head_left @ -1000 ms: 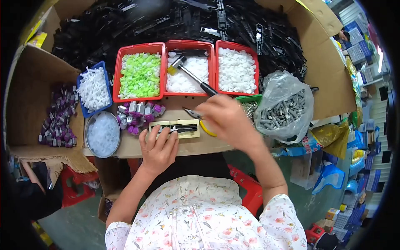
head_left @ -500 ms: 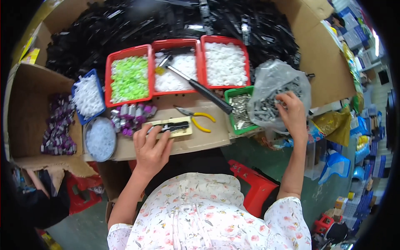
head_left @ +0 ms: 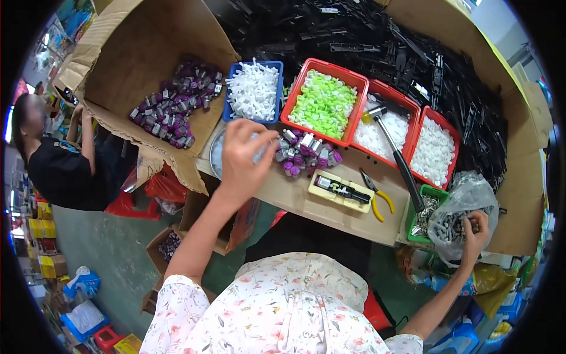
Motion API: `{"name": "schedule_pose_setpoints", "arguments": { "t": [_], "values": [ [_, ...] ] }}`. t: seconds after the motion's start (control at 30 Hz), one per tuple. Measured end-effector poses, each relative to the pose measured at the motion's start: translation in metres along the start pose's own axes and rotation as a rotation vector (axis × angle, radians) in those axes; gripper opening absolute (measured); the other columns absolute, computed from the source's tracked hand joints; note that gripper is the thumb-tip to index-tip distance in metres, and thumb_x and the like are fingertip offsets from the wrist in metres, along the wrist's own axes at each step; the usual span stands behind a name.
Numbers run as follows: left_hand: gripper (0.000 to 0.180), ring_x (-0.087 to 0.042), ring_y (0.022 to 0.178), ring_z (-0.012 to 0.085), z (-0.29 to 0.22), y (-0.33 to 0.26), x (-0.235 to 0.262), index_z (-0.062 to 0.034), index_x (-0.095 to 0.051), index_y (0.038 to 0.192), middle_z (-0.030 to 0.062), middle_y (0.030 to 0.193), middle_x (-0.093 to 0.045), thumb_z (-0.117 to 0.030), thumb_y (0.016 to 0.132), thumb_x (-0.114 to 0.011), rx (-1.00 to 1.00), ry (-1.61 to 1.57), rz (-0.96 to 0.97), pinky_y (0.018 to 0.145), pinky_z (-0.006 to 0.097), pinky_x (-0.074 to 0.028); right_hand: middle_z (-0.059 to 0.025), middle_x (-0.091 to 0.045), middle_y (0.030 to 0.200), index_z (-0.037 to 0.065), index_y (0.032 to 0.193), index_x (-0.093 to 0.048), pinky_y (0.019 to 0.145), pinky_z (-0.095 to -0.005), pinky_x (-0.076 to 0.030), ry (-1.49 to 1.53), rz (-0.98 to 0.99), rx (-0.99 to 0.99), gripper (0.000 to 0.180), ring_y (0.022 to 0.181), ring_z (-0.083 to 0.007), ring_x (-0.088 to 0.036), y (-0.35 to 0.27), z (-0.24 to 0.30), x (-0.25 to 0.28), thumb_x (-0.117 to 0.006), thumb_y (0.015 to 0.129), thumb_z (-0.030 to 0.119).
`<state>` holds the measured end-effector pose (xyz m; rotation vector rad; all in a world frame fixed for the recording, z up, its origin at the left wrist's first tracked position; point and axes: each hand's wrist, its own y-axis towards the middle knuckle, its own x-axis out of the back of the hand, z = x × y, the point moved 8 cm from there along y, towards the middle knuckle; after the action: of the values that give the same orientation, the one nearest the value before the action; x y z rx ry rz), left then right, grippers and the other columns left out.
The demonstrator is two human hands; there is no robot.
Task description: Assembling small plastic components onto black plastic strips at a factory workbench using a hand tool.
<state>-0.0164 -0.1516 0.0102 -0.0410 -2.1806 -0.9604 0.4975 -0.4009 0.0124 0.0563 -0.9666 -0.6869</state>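
Observation:
My left hand (head_left: 239, 159) hovers over the round tub of pale, bluish pieces (head_left: 216, 154). Its thumb and fingertips come together in a pinch; whatever may be between them is too small to make out. Beside it lies a heap of purple-and-grey parts (head_left: 306, 152). A cream block (head_left: 318, 193) holds a black assembly (head_left: 348, 192) with a purple-and-grey end, and neither hand touches it. At the right, my right hand (head_left: 477, 230) has its fingers curled at the mouth of a clear plastic bag (head_left: 471, 192) of small grey pieces. What those fingertips grip is hidden.
Yellow-handled pliers (head_left: 382, 203) lie beside the block. A hammer (head_left: 398, 156) rests across the red trays (head_left: 386, 91) of white and green caps. There are a blue tray (head_left: 226, 112), a green tray (head_left: 425, 190) and black parts (head_left: 365, 35) behind. Another person (head_left: 65, 159) is at left.
My left hand has left the cream block and risen leftward to the round tub. My right hand stays at the plastic bag. The whole view has turned left.

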Motion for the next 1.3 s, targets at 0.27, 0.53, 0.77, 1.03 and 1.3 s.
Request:
{"name": "schedule_pose_setpoints", "arguments": {
  "t": [0.27, 0.53, 0.77, 1.03, 1.3],
  "values": [
    [0.020, -0.054, 0.097, 0.0317, 0.045, 0.020, -0.015, -0.0026, -0.074, 0.090, 0.0111, 0.091, -0.063, -0.006, 0.071, -0.080, 0.040, 0.149, -0.012, 0.085, 0.043, -0.045, -0.0022, -0.068, 0.111, 0.009, 0.107, -0.063, 0.071, -0.0182, -0.044, 0.543, -0.221, -0.274, 0.010, 0.085, -0.0035, -0.058, -0.011, -0.050, 0.024, -0.062, 0.097, 0.011],
    [0.017, -0.054, 0.092, 0.0264, 0.062, 0.036, -0.025, -0.0038, -0.075, 0.081, 0.0076, 0.084, -0.061, -0.010, 0.068, -0.083, 0.076, 0.105, 0.109, 0.081, 0.038, -0.046, -0.0050, -0.068, 0.108, 0.008, 0.109, -0.059, 0.076, -0.0201, -0.048, 0.567, -0.155, -0.242, 0.011, 0.089, -0.0063, -0.061, -0.020, -0.048, 0.021, -0.061, 0.098, 0.009],
    [0.016, -0.054, 0.092, 0.0263, 0.063, 0.043, -0.029, -0.0038, -0.076, 0.081, 0.0079, 0.085, -0.063, -0.012, 0.069, -0.082, 0.098, 0.118, 0.125, 0.081, 0.038, -0.046, -0.0056, -0.068, 0.105, 0.007, 0.109, -0.058, 0.079, -0.0217, -0.049, 0.533, -0.140, -0.213, 0.011, 0.088, -0.0081, -0.062, -0.020, -0.033, 0.018, -0.060, 0.098, 0.009],
    [0.007, -0.056, 0.097, 0.0290, 0.070, 0.053, -0.013, -0.0023, -0.071, 0.084, 0.0101, 0.091, -0.065, -0.006, 0.079, -0.074, 0.066, 0.061, -0.024, 0.085, 0.040, -0.046, -0.0076, -0.066, 0.103, 0.004, 0.109, -0.058, 0.082, -0.0246, -0.052, 0.549, -0.120, -0.104, 0.011, 0.089, -0.0116, -0.062, -0.012, 0.012, 0.009, -0.059, 0.098, 0.008],
    [0.010, -0.066, 0.078, 0.0329, 0.033, 0.037, 0.017, 0.0024, -0.063, 0.090, 0.0164, 0.085, -0.067, -0.004, 0.085, -0.069, 0.251, -0.108, 0.115, 0.068, 0.039, -0.050, -0.0041, -0.061, 0.098, 0.003, 0.112, -0.058, 0.066, -0.0217, -0.047, 0.651, -0.055, -0.102, 0.015, 0.077, -0.0085, -0.055, -0.024, 0.050, -0.024, -0.061, 0.097, 0.006]
  ]
}}
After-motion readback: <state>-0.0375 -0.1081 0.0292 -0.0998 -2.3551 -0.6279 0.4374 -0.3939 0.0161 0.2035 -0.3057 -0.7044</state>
